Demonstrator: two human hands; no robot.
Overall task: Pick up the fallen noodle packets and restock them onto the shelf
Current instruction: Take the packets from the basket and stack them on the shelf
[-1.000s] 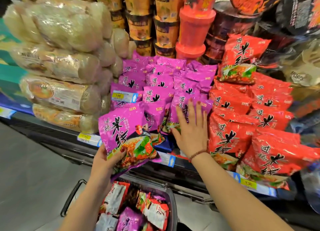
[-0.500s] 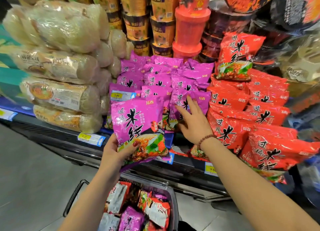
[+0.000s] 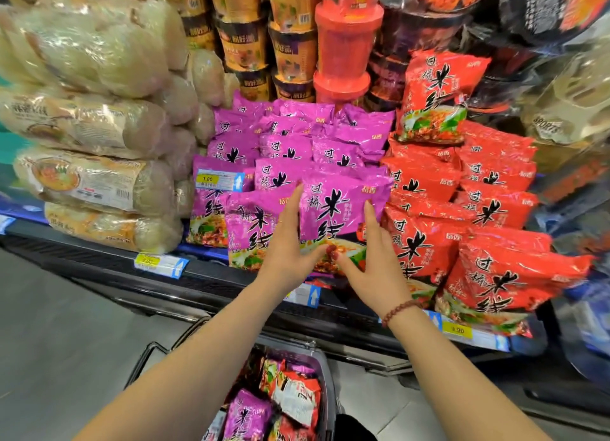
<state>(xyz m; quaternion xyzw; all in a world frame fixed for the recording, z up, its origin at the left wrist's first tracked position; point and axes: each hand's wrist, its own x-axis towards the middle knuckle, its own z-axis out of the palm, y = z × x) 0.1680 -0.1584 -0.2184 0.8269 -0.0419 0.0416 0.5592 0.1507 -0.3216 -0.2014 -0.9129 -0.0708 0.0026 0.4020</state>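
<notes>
Purple noodle packet [image 3: 333,209] stands upright at the front edge of the shelf [image 3: 211,280], in the front row of the purple stack. It overlaps another purple packet [image 3: 251,229] on its left and sits just beside the red packets [image 3: 425,252] on its right.

My 2 hands frame it. My left hand [image 3: 287,246] lies against its left edge with the fingers straight and together, pointing up, and the thumb stretched across the lower front. My right hand [image 3: 376,269] mirrors this on the right edge: fingers straight, thumb reaching in along the bottom. The 2 thumb tips almost meet at the packet's lower middle. Neither hand curls round the packet; both press flat on it. A bead bracelet [image 3: 401,308] sits on my right wrist.

More purple packets rise in rows behind. At the shelf's left end lie clear-wrapped noodle bundles [image 3: 92,183], and cup noodles [image 3: 244,44] are stacked at the back. Price tags [image 3: 161,264] are clipped along the shelf's front edge.

Below my forearms a basket [image 3: 325,371] stands on the floor, with loose packets [image 3: 290,397] in purple, red and white inside.
</notes>
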